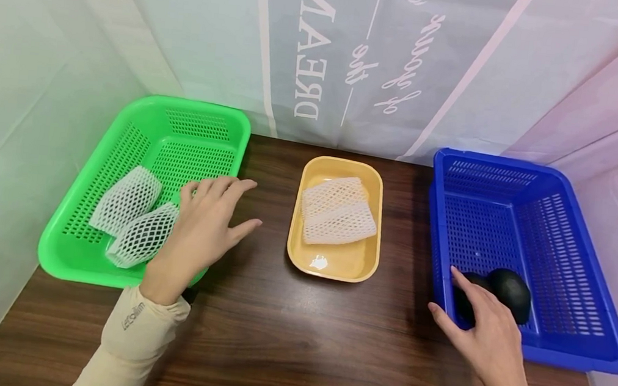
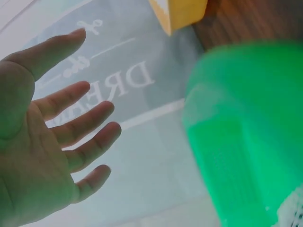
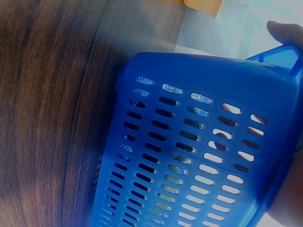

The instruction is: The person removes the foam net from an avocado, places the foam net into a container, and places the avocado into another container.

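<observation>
My left hand (image 1: 198, 226) hovers over the right side of the green basket (image 1: 55, 250), its fingers spread and holding nothing. In that basket lie two dark items in white foam net sleeves (image 1: 127, 200), one partly behind the hand. My right hand (image 1: 494, 344) is at the near left corner of the blue basket (image 1: 565, 359), thumb outside the rim and fingers over the inside. Just beyond it are two dark, smooth, rounded fruits (image 1: 510, 294), partly covered by the hand; their kind cannot be told. The left palm (image 2: 33, 161) shows bare in the left wrist view.
Between the baskets stands a yellow tray (image 1: 330, 269) with white foam net sleeves (image 1: 339, 223) lying flat in it. All stand on a dark wooden table (image 1: 295, 345). A printed cloth (image 1: 354, 56) hangs behind, and pale cloth walls close both sides.
</observation>
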`<state>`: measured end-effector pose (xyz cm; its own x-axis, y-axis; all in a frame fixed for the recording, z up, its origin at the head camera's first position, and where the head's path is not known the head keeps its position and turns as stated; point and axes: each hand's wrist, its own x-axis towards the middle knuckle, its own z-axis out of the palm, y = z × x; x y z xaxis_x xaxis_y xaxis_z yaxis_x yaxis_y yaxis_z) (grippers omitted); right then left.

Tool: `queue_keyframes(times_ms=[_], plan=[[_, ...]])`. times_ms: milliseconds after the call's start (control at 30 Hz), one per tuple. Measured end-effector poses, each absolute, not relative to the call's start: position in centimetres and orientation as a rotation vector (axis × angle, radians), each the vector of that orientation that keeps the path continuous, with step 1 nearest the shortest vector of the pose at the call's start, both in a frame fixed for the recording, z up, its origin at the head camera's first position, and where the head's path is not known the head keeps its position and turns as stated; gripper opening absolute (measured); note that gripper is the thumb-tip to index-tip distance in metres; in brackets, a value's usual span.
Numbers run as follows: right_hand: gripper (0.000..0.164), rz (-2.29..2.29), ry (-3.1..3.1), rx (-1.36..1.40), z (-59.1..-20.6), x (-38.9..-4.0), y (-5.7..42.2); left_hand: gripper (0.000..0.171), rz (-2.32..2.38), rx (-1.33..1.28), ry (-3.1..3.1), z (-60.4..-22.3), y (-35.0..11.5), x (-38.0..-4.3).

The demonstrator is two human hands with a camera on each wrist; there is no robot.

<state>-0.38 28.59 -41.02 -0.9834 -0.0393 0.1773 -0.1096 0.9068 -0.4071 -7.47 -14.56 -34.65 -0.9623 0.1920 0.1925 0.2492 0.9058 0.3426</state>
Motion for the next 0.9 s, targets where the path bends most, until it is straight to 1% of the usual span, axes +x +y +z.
queue_keyframes(times_ms=[367,600,900], plan=[[0.075,0.610,-2.937,0.099,-40.9,-0.4,28.6,0.057,-0.519,-0.283,-2.907,-33.7,-17.2,-7.5],[0.075,0.610,-2.961,0.077,-40.8,-0.3,28.6,0.058,-0.487,-0.264,-2.930,-33.7,-18.8,-8.1],[0.076,0.604,-2.971,0.068,-40.8,-0.3,28.6,0.065,-0.488,-0.177,-3.010,-33.5,-21.1,-9.4]])
